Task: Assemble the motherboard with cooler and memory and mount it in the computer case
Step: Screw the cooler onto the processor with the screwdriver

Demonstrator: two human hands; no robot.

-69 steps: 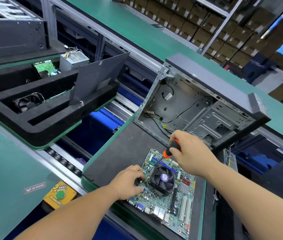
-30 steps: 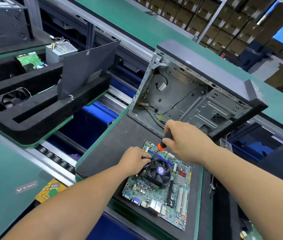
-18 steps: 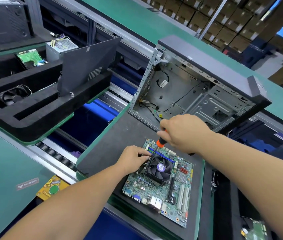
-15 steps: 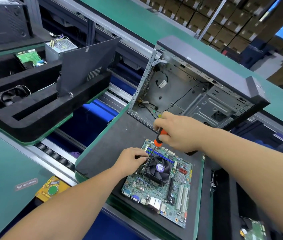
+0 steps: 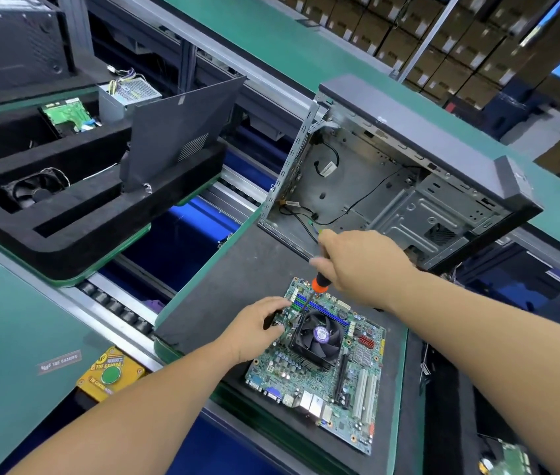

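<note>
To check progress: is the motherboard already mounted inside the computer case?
No, the motherboard lies flat on the dark mat in front of the open computer case.

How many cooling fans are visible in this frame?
2. One cooler fan sits on the motherboard between the hands; a loose black fan lies in the foam tray at far left. Others may be hidden inside the case.

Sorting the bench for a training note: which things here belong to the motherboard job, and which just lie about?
In the job: motherboard, cooler, screwdriver gripped by the right hand, left hand on the board, computer case.

Lying about: yellow button box, foam tray, loose fan.
</note>
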